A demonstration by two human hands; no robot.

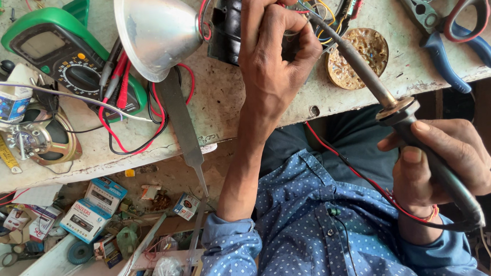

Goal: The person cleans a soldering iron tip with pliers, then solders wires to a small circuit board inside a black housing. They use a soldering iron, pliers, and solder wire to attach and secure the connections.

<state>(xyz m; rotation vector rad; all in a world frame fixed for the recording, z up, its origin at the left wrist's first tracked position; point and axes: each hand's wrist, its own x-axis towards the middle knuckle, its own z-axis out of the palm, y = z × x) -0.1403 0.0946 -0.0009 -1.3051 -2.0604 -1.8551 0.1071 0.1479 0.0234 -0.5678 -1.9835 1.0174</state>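
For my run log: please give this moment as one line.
left hand: holds black part | right hand: grips soldering iron | tip: at wires

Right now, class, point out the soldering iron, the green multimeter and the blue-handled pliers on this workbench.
soldering iron (425, 156), head view, on its black handle just above the right hand's fingers.
green multimeter (56, 50), head view, on its dark face below the screen.
blue-handled pliers (440, 55), head view, on one blue handle.
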